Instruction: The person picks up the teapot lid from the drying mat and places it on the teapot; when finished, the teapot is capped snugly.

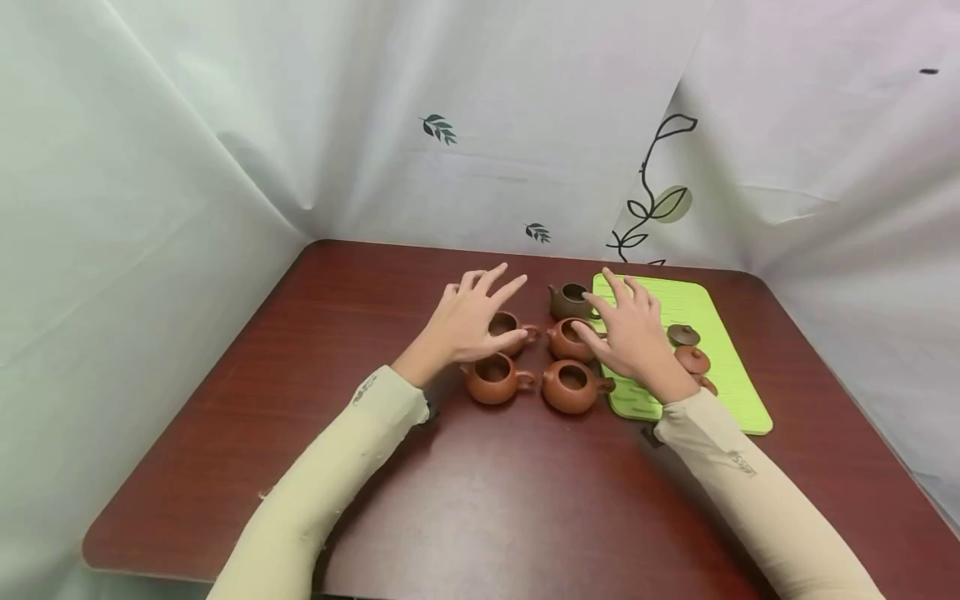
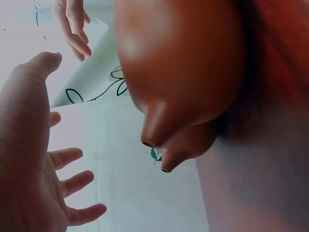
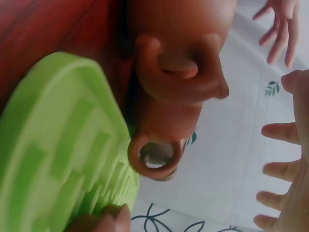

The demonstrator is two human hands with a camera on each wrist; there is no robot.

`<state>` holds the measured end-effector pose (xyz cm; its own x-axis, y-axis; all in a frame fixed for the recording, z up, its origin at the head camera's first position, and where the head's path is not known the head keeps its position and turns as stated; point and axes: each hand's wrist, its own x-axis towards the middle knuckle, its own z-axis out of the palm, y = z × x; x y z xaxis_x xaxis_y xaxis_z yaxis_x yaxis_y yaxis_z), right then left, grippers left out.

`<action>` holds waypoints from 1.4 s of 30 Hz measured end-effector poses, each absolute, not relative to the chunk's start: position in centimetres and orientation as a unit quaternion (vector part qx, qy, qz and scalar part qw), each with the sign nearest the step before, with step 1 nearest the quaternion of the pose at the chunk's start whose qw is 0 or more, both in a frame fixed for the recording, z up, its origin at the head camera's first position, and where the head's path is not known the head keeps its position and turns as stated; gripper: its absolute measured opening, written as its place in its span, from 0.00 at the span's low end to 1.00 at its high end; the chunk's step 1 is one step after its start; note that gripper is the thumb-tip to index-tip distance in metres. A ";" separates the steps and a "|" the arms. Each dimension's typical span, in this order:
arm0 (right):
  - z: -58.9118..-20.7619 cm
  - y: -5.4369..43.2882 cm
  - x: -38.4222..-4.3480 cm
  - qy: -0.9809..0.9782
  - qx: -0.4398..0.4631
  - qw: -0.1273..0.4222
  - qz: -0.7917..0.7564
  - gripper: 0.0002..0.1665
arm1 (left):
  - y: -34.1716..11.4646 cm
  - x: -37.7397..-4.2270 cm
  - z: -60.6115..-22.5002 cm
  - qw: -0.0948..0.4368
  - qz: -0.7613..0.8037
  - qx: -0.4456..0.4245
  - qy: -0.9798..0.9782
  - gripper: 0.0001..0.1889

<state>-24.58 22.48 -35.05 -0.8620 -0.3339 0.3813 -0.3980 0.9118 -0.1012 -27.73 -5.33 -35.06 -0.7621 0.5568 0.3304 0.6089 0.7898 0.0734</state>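
Several small reddish-brown clay teapots without lids stand close together, among them a front-left teapot [image 1: 492, 392], a front-right teapot [image 1: 568, 400] and a middle-right teapot [image 1: 557, 343]. Behind them is a darker brown teapot [image 1: 559, 307]. My left hand [image 1: 461, 325], fingers spread, hovers beside and over the left-hand pots, partly hiding the rear one. Over the right-hand pots and the mat's edge, my right hand [image 1: 636, 332] also spreads its fingers, holding nothing. Spouts of two teapots [image 2: 183, 63] show in the left wrist view; handles of two teapots [image 3: 178, 24] show in the right.
A bright green ridged mat [image 1: 723, 367] lies at the right of the dark red table [image 1: 480, 492]. On it are a dark lid [image 1: 684, 335] and reddish-brown lids [image 1: 693, 360], partly hidden by the right wrist. White curtains [image 1: 375, 125] surround the table's back and sides.
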 end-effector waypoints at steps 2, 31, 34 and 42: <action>-35.2 22.9 -24.4 -0.958 0.192 0.175 0.118 0.31 | -5.7 -27.3 -35.2 0.130 -0.140 -0.309 -0.932 0.44; -36.2 30.6 -19.4 -0.946 0.153 0.112 0.265 0.15 | -9.7 -24.8 -38.3 -0.017 -0.270 -0.335 -0.902 0.34; -36.5 31.0 -19.4 -0.948 0.143 0.098 0.266 0.14 | -10.0 -24.9 -38.5 -0.026 -0.255 -0.341 -0.905 0.36; -37.2 31.9 -19.3 -0.955 0.124 0.084 0.254 0.15 | -10.5 -25.2 -38.9 -0.045 -0.256 -0.350 -0.900 0.40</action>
